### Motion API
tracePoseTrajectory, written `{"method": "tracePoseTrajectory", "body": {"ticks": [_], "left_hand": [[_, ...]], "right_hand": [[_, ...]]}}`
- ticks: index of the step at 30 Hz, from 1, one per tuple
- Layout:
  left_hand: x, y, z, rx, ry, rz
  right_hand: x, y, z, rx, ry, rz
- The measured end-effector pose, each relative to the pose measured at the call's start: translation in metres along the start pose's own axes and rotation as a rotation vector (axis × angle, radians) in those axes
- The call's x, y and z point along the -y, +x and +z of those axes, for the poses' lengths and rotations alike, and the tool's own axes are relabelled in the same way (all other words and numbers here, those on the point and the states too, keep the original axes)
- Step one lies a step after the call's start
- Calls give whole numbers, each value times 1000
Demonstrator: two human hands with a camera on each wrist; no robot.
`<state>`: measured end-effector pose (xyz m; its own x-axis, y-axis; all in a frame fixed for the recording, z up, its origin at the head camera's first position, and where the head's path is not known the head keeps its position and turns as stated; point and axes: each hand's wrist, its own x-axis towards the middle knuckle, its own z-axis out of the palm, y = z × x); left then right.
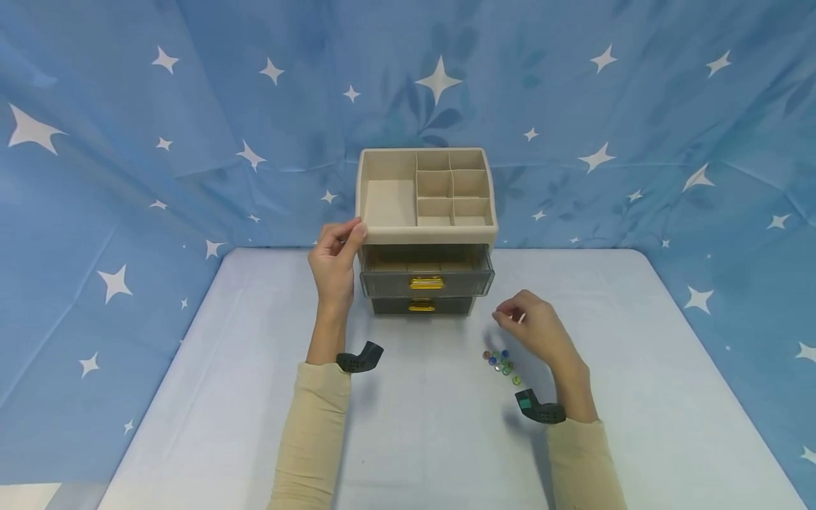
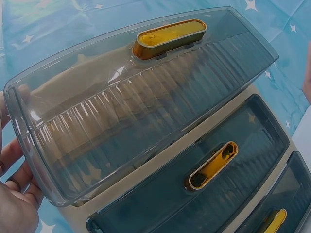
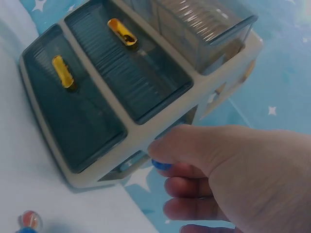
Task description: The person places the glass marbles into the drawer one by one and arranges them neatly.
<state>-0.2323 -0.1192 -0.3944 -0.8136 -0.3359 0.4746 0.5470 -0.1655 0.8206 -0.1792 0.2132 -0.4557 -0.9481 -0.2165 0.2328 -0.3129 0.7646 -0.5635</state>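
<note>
A cream desktop drawer organizer [image 1: 431, 234] stands at the back of the table, its clear grey top drawer [image 1: 389, 285] pulled out. My left hand [image 1: 335, 263] grips the organizer's front left corner, thumb at the upper edge and fingers along the side. Its fingers also show beside the drawer in the left wrist view. Right of the organizer, my right hand [image 1: 532, 326] is raised over the table. Between its thumb and forefinger it pinches a blue marble [image 3: 161, 165], mostly covered by the fingers. Several glass marbles [image 1: 506, 370] lie loosely grouped below this hand.
Two lower drawers, the middle [image 2: 194, 179] and the bottom one [image 3: 63, 107], are closed and have gold handles. The organizer's top has one large compartment [image 1: 390, 202] and several small ones. A blue star-patterned cloth [image 1: 268, 142] hangs behind the white table [image 1: 414, 425].
</note>
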Motion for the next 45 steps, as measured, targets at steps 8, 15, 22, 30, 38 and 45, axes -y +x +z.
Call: {"method": "tracePoseTrajectory", "body": {"ticks": [8,15,22,30,38,45], "left_hand": [[1,0,0,-3,-17,-4],[-1,-1,1,-11,-22,5],[-1,-1,1,-10,-34,3],[0,0,2,-4,-43,-4],[1,-1,1,-4,-26,-14],[1,-1,1,-10,-29,-19]], "right_hand": [[11,-3,-11,-78,-7,-15],[22,-6,-17,-217,6,-61],[31,-8,-21,-329,11,-93],[37,-8,-23,-430,64,-159],[44,-7,-22,-525,123,-227],[51,-5,-25,-550,149,-254]]}}
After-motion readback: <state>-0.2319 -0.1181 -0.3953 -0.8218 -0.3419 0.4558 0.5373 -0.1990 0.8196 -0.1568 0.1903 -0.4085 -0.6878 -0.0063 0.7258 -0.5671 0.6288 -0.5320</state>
